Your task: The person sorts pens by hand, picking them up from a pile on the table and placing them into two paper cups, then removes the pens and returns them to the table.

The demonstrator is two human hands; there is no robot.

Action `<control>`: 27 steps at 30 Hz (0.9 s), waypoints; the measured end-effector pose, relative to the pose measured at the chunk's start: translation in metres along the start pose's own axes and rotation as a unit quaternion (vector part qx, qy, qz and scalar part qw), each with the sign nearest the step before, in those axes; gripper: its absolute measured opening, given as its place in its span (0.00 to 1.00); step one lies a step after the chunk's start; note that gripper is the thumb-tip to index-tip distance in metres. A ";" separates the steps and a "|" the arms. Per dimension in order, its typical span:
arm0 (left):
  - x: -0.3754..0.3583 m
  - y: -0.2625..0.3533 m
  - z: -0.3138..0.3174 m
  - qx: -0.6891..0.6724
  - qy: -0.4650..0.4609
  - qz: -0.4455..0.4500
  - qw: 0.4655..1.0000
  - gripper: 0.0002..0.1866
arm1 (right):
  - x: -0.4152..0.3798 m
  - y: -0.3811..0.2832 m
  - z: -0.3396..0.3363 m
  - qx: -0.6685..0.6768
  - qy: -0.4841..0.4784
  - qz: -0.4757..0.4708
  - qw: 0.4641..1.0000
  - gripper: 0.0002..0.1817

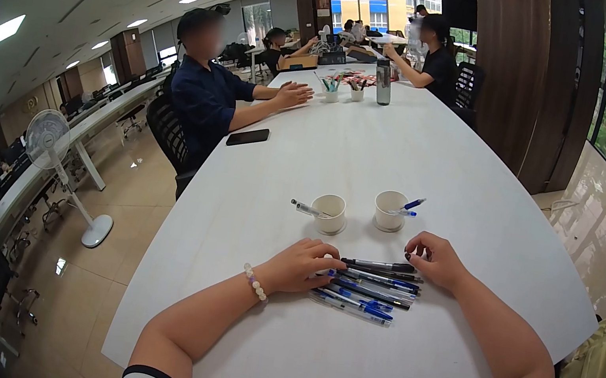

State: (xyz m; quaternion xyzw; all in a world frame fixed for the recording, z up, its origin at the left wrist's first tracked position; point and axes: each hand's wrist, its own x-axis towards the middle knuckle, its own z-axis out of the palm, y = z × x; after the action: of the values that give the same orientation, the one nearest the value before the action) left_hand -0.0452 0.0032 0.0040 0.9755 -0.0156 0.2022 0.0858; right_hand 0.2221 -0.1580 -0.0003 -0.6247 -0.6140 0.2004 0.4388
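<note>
Several blue and black pens (375, 285) lie in a loose pile on the white table (274, 360). My left hand (301, 265), with a beaded bracelet at the wrist, rests on the left ends of the pens, its fingers bent over them; what they grip is hidden. At the pile's upper right, my right hand (435, 261) has curled fingers around a small dark tip, perhaps a pen end. Beyond the pile stand two white paper cups: the left cup (329, 216) holds a clear pen leaning left, the right cup (389, 213) holds blue pens leaning right.
A black phone (248, 137) lies near a seated person (204, 84) on the left. Farther back are two cups of pens (330, 91), a dark bottle (383, 82) and other people. A yellow bag (605, 360) is beside the table's right edge.
</note>
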 end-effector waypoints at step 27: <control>0.007 0.005 0.007 -0.097 -0.056 -0.162 0.980 0.09 | -0.007 -0.022 0.003 -0.279 -0.169 -0.095 0.941 0.09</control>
State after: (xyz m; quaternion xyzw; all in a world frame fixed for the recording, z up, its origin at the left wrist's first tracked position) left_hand -0.0365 -0.0032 0.0009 0.9617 0.1184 0.1284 0.2111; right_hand 0.2054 -0.1669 0.0138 -0.6179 -0.7669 0.0807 0.1538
